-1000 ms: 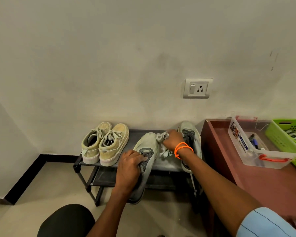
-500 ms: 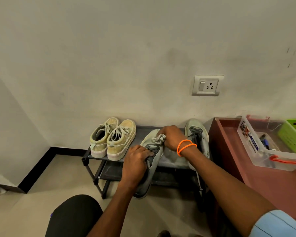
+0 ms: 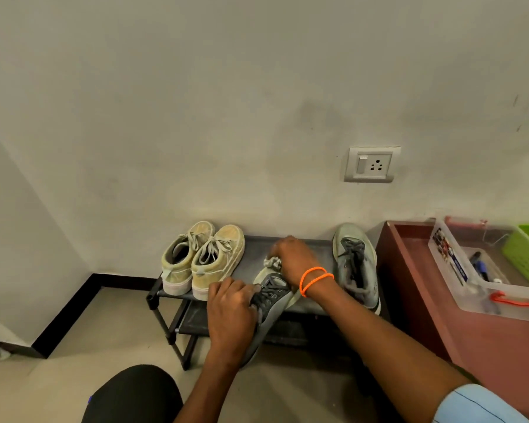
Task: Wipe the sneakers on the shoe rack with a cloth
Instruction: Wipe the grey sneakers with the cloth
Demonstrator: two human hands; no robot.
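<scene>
**Grey sneaker under the cloth: steady it, then wipe the toe**

Suede-looking tan pair (image 3: 202, 261) sits at the left end of the rack (image 3: 287, 242), side by side, laces up, untouched by either hand. It probably waits its turn.

Next along, the left hand (image 3: 231, 315) curls over the heel and collar of the grey sneaker (image 3: 272, 300), fingers wrapped round it, tilting the shoe so its heel hangs off the front edge of the top shelf and its toe rests on the shelf. This grip is the anchor; it should stay firm so the shoe does not slide back or tip off the rack while it is rubbed.

Just beyond, the right hand (image 3: 293, 259), with orange bands at the wrist, is closed round a bunched cloth (image 3: 271, 262) and presses it at the toe end of the same sneaker. Most of the cloth is hidden under the fingers. Short strokes from laces toward the toe, with the wad turned to a clean face now and then, would likely serve best, and the pale sole edge needs its own pass.

Further right, the mate (image 3: 355, 267) lies on the shelf, toe toward the wall, near the right wrist but apart from it.
</scene>
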